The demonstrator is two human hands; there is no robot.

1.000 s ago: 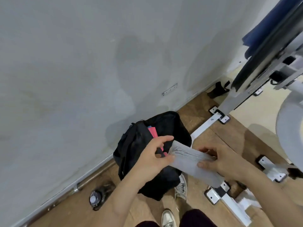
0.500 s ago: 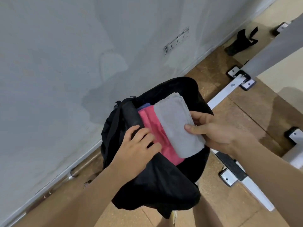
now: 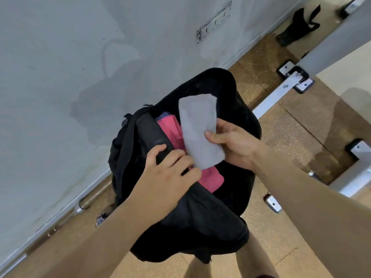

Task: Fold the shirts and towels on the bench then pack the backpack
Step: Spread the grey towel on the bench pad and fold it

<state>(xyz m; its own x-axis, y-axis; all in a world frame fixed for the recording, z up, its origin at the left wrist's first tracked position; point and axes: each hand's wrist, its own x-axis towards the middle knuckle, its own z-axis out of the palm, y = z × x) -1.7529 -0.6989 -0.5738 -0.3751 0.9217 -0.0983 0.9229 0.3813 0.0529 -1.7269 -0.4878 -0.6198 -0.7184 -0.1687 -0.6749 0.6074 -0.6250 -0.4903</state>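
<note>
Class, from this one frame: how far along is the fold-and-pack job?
Done: a folded pink cloth already sits inside the open backpack. In hand: the right hand grips a folded grey towel over the opening while the left hand holds the rim open. Left: push the towel in and close the backpack; any other laundry is out of view.

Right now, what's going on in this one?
A person is packing a black backpack that stands open on the floor beside the wall. The left hand grips the edge of the opening and holds it apart. The right hand holds a folded grey towel at the mouth of the bag, not yet pushed down. A folded pink garment already lies inside, under the towel.
</note>
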